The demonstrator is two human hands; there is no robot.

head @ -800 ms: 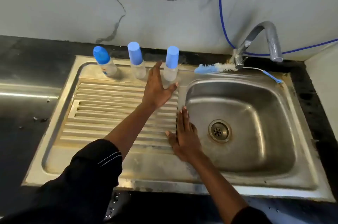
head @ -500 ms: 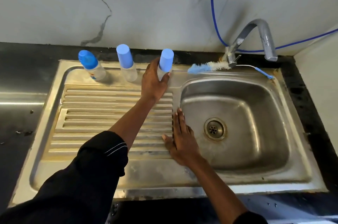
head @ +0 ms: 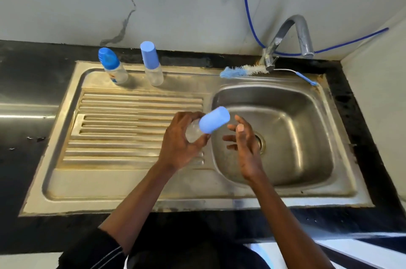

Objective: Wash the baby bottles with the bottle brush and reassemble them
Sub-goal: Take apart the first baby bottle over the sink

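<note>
Now the left hand (head: 180,143) curls its fingers (head: 189,115) round the clear baby bottle (head: 193,133), tilted over the sink basin's (head: 296,137) left rim, its blue cap (head: 214,120) aimed up-right at the empty, loosely spread right hand (head: 243,143) just beside it.

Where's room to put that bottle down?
The drainboard is bare from the two standing bottles to the front rim, left of the left hand. So is the basin beyond the right hand. Crowded: the back ledge, with bottles, brush, tap.
</note>
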